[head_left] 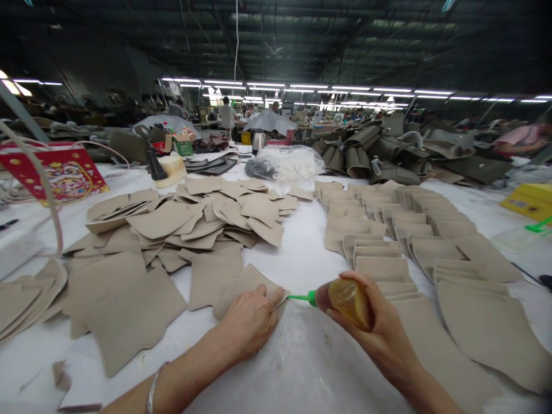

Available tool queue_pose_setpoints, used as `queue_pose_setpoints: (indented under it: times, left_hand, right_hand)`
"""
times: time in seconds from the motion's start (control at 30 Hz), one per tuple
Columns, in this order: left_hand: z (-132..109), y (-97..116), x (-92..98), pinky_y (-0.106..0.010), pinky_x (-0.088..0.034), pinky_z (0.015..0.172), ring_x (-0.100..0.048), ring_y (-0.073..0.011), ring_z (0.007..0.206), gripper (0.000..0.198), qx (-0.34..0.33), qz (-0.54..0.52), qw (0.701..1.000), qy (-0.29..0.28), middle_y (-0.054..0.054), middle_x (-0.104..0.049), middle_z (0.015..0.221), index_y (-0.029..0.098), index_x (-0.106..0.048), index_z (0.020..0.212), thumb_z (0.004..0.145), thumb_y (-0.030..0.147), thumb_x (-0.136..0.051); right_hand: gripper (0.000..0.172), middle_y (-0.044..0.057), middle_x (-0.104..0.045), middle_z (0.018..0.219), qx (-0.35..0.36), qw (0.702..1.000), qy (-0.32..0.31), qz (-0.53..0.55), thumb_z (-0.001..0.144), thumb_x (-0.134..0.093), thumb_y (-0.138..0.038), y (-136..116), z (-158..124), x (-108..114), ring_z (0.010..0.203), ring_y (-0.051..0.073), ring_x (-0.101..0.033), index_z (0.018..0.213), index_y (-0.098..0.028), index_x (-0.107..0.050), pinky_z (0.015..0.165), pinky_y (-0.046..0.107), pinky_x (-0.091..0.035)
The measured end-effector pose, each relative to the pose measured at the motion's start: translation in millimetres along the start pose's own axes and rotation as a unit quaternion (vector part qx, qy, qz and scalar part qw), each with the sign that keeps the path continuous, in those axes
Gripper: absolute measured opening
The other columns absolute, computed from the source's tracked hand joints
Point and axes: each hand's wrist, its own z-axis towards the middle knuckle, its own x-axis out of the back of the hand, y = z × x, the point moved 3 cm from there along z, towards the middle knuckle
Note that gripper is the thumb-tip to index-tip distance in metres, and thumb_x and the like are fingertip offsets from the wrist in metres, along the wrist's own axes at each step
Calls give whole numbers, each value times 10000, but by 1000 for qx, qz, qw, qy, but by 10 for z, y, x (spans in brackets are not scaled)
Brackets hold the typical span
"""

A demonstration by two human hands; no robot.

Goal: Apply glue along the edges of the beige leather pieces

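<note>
My left hand rests with fingers curled on a beige cut fabric piece lying on the white table, pinning its near edge. My right hand is wrapped round a small amber glue bottle with a green nozzle. The nozzle tip points left and meets the edge of the beige piece right by my left fingertips. A metal bangle circles my left wrist.
A loose heap of beige pieces spreads to the left, overlapping rows of beige pieces to the right. Farther back lie a clear plastic bag, olive leather parts, a red printed bag and a yellow box. People work in the distance.
</note>
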Motion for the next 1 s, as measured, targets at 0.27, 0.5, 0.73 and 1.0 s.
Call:
queue_pose_setpoints:
  times: [0.27,0.5,0.73,1.0]
  left_hand:
    - [-11,8,21,-361,-485,693,-629,-248,773,447,-4,-8,1000,-5,-50,-585,895,344,-434,1299,889,240,-288]
    - [-9,2,34,-380,-487,707,-629,-254,781,445,-2,-10,1000,-12,-53,-582,906,341,-418,1320,912,282,-247]
    - [-18,5,67,-384,-478,716,-627,-253,784,464,0,-28,1000,-14,-45,-582,900,368,-423,1316,903,277,-233]
    - [-17,-19,63,-359,-458,718,-622,-240,792,453,-7,-34,999,-14,-38,-587,898,368,-432,1310,905,292,-243]
  right_hand:
    - [434,13,-549,1014,12,1000,-2,2,836,-662,-377,-3,-45,-21,794,175,-572,1191,-267,-438,732,283,-464]
    - [431,21,-530,1093,51,998,27,-13,819,-678,-369,55,-77,-16,936,194,-553,1176,-275,-456,830,288,-443]
    - [455,0,-538,1091,4,1000,1,7,820,-675,-403,86,-77,-22,910,178,-565,1199,-294,-448,793,261,-456]
    - [470,6,-543,1051,-13,999,-3,36,813,-681,-414,116,-135,-62,847,178,-568,1194,-283,-438,744,264,-465]
